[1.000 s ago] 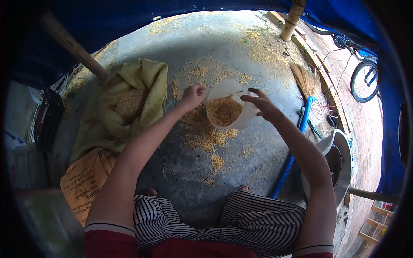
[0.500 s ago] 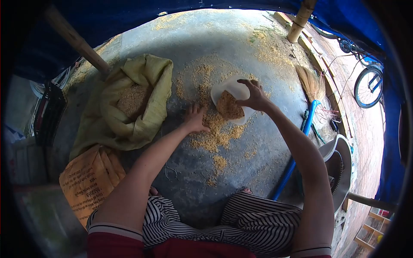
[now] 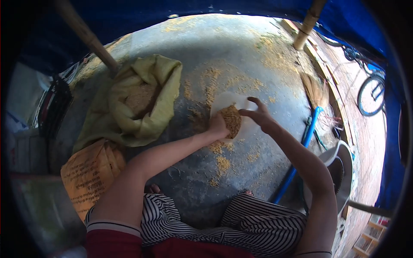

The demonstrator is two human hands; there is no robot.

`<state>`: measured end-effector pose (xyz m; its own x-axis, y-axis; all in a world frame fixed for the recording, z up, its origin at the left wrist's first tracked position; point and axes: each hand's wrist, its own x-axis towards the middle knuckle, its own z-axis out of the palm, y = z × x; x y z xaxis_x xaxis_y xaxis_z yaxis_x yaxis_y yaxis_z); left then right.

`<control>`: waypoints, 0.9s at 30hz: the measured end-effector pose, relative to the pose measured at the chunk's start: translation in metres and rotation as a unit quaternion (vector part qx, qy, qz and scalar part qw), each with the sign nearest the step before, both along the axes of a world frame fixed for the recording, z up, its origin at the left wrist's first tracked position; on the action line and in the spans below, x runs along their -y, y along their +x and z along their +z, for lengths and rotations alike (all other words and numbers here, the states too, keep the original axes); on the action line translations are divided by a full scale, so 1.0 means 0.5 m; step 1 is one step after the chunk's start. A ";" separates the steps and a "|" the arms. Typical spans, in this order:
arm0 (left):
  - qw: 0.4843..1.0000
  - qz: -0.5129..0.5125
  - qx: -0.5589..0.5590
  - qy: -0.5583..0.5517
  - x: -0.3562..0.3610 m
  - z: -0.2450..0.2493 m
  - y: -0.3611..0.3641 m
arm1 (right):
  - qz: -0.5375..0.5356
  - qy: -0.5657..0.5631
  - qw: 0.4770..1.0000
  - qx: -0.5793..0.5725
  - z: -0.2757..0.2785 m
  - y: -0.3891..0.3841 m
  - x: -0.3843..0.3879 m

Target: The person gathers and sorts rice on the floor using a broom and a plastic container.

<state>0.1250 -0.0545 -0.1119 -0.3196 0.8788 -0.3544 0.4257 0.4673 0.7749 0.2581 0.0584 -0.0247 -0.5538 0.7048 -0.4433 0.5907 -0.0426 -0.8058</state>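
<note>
A translucent white plastic scoop (image 3: 223,100), partly filled with golden, rice-like grain (image 3: 233,121), sits low over the floor in front of me. My right hand (image 3: 261,116) grips its right side between thumb and fingers. At the left of its mouth is my left hand (image 3: 218,125), pressed against the grain; its fingers are blurred and partly hidden. More loose grain (image 3: 223,164) lies scattered on the floor around the scoop. To the left stands an open yellow-green woven sack (image 3: 165,92) with grain inside.
An orange printed bag (image 3: 88,176) lies by my left leg. On the right are a straw broom (image 3: 315,91) with a blue handle (image 3: 304,146) and a grey-white tub (image 3: 346,172). Bamboo poles (image 3: 307,26) and a bicycle (image 3: 372,94) stand farther off.
My left hand has moved right, from the floor grain to the scoop's mouth. Grain beside the scoop has been swept toward it. My right hand still holds the scoop.
</note>
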 end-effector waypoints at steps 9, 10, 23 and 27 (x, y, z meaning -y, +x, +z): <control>0.970 -0.069 -0.234 0.006 0.057 0.283 -0.308 | -0.116 -0.138 0.976 -0.125 0.132 -0.084 0.011; 0.964 -0.037 -0.263 -0.028 0.071 0.272 -0.369 | -0.114 -0.136 0.976 -0.127 0.149 -0.102 0.012; 0.937 -0.178 -0.286 -0.092 0.271 0.075 -0.319 | -0.002 0.201 0.951 -0.235 0.123 -0.455 0.109; 0.924 -0.228 -0.293 -0.095 0.282 0.134 -0.325 | 0.132 0.408 0.884 -0.186 0.151 -0.490 0.225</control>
